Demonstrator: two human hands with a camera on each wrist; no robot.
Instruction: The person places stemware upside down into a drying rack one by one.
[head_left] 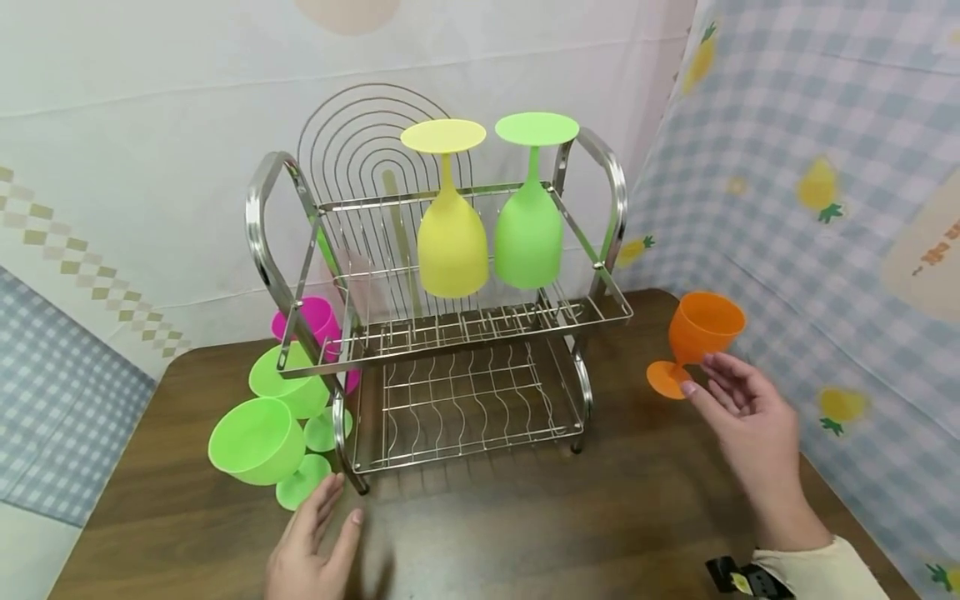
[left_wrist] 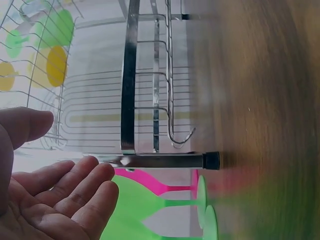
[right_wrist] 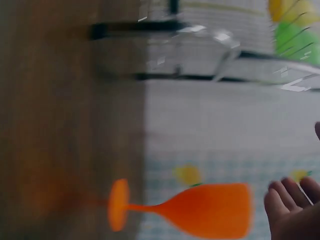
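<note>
An orange goblet (head_left: pixel 705 327) stands upright on the table's right side. My right hand (head_left: pixel 753 437) is beside it with fingers loosely spread; the right wrist view shows a gap between the hand (right_wrist: pixel 294 210) and the goblet (right_wrist: pixel 210 210). My left hand (head_left: pixel 311 546) hovers near the rack's front left foot, thumb apart from the fingers and nothing held. Close to it stand two green goblets (head_left: pixel 258 442), with a magenta goblet (head_left: pixel 318 319) behind them. A yellow goblet (head_left: pixel 452 250) and another green goblet (head_left: pixel 528 246) sit upside down on the rack's upper tier.
The two-tier metal dish rack (head_left: pixel 258 225) occupies the middle of the brown wooden table (head_left: pixel 480 533). Its lower wire shelf (head_left: pixel 465 408) holds no goblets. A white cloth (head_left: pixel 187 167) hangs behind, and a checked cloth (head_left: pixel 765 250) borders the right side.
</note>
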